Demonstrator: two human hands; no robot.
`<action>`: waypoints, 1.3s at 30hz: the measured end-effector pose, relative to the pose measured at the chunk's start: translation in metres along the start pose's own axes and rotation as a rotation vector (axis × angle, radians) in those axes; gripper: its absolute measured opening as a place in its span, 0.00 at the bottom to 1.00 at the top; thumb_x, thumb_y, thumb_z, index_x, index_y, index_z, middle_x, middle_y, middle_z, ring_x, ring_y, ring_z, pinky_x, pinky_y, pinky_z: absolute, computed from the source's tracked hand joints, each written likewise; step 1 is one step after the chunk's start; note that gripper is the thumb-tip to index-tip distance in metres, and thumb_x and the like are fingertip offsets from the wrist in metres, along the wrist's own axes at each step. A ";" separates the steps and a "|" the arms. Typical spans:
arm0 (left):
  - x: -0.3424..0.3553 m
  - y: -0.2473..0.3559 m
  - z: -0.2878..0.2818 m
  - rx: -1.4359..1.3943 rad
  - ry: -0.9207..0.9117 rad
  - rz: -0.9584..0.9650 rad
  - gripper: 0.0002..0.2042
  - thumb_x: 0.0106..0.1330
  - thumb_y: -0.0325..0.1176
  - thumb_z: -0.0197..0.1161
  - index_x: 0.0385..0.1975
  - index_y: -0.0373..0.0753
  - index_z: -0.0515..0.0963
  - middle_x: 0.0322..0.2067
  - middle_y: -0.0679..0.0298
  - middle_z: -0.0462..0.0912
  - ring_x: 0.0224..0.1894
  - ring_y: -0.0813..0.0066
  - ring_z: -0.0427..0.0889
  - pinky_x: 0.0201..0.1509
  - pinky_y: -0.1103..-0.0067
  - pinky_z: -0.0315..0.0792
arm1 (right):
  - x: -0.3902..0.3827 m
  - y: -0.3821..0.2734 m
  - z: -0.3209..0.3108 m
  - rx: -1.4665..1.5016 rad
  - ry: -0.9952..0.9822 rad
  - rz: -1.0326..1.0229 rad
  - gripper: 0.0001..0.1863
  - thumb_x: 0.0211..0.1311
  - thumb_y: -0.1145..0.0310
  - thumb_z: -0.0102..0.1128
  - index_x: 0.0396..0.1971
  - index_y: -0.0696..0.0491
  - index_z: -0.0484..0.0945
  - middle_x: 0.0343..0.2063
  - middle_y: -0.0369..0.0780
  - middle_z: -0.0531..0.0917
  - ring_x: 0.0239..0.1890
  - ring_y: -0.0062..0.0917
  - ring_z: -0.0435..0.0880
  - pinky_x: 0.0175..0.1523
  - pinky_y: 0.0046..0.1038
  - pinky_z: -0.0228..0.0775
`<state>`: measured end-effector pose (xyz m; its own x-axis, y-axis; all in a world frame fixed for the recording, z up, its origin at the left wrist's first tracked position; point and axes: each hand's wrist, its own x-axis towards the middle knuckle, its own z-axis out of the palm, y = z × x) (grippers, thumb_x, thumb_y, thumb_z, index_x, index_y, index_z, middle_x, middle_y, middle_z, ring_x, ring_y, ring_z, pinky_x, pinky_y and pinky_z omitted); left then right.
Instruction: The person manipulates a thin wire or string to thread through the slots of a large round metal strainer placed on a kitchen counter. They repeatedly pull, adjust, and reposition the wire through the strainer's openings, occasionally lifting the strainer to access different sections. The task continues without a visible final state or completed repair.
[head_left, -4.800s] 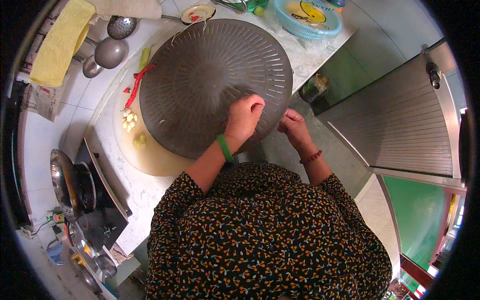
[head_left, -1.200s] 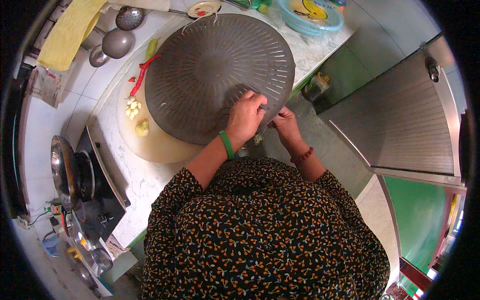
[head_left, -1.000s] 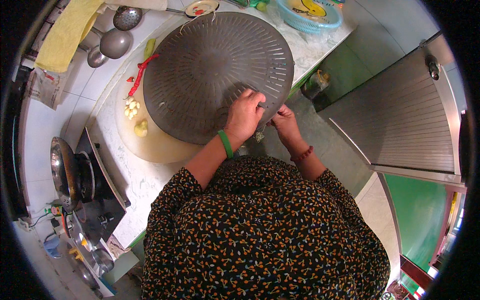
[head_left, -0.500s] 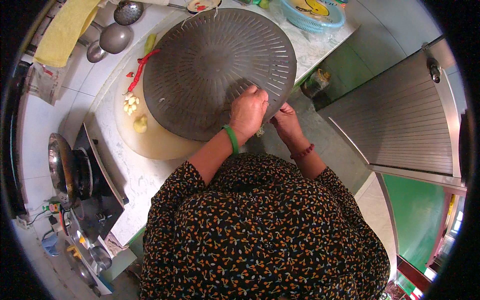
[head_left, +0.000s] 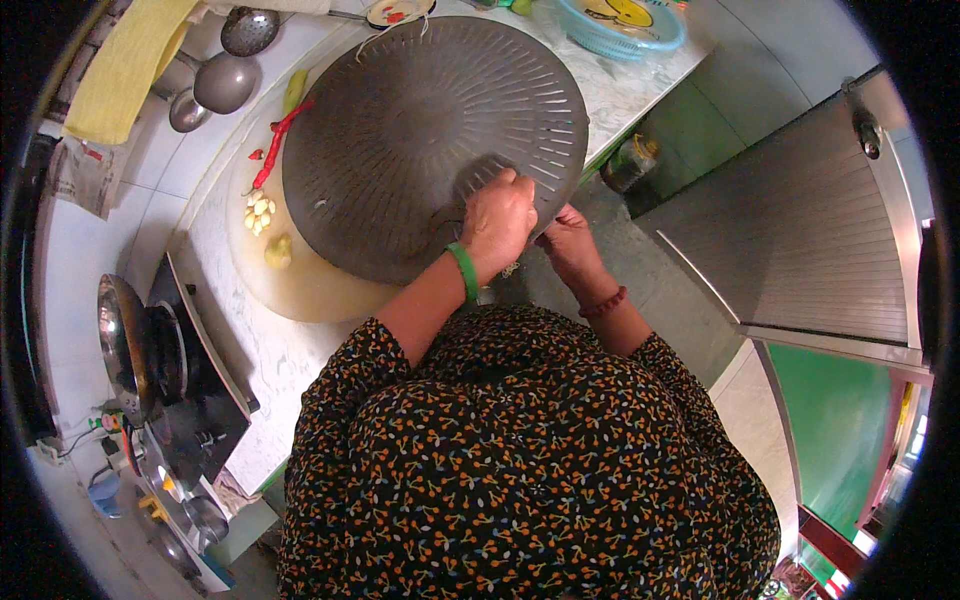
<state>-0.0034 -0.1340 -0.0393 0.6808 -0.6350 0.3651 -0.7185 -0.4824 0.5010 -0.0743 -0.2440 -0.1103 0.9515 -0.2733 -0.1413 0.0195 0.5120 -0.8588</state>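
A big dark grey slotted disc [head_left: 420, 120] lies over a round pale board [head_left: 295, 295]. My left hand [head_left: 495, 222], with a green wristband, rests closed on the disc's near right part; what it grips is hidden. Beyond that edge my right hand [head_left: 568, 243], with a red bead bracelet, has its fingers pinched at the rim, on something I cannot make out. A small pale stringy bit [head_left: 508, 270] hangs below the edge. On the board lie red chilli [head_left: 270, 150], a green pepper [head_left: 294, 92], garlic cloves [head_left: 258, 212] and a pale yellow knobby piece [head_left: 277, 254].
Stove [head_left: 205, 430] with a pan [head_left: 120, 335] is at left. Ladles [head_left: 222, 85] and a yellow cloth [head_left: 120, 80] hang upper left. A blue basket [head_left: 605, 40] sits at the counter's back. A jar [head_left: 630, 165] stands beyond the right edge, beside a metal panel [head_left: 790, 240].
Both hands have shifted slightly up in view, the left fingers curling tighter. The pale stringy bit, not seen 4.8 seconds ago, appeared below the rim and is now more hidden.
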 end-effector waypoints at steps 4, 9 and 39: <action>-0.001 -0.010 0.006 -0.061 0.082 -0.019 0.05 0.48 0.21 0.55 0.23 0.36 0.67 0.23 0.53 0.70 0.26 0.51 0.72 0.28 0.64 0.66 | 0.000 0.002 0.000 -0.001 0.021 0.002 0.08 0.56 0.77 0.54 0.33 0.51 0.79 0.27 0.28 0.80 0.24 0.11 0.73 0.29 0.17 0.66; -0.004 -0.008 -0.005 -0.193 0.045 -0.013 0.02 0.51 0.24 0.54 0.25 0.36 0.70 0.27 0.54 0.72 0.30 0.52 0.73 0.34 0.63 0.69 | -0.001 -0.001 0.003 0.003 0.047 0.018 0.07 0.56 0.76 0.55 0.33 0.51 0.79 0.26 0.28 0.80 0.24 0.11 0.73 0.29 0.16 0.65; -0.002 -0.008 0.001 -0.121 0.028 0.009 0.04 0.47 0.23 0.56 0.23 0.35 0.69 0.24 0.53 0.71 0.28 0.52 0.73 0.30 0.65 0.67 | -0.004 -0.007 0.005 0.090 -0.045 0.006 0.11 0.55 0.74 0.58 0.39 0.51 0.77 0.36 0.32 0.81 0.36 0.19 0.79 0.41 0.24 0.73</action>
<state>0.0008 -0.1297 -0.0452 0.6794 -0.6212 0.3906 -0.7032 -0.3991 0.5885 -0.0772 -0.2425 -0.1017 0.9645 -0.2340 -0.1223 0.0393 0.5853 -0.8099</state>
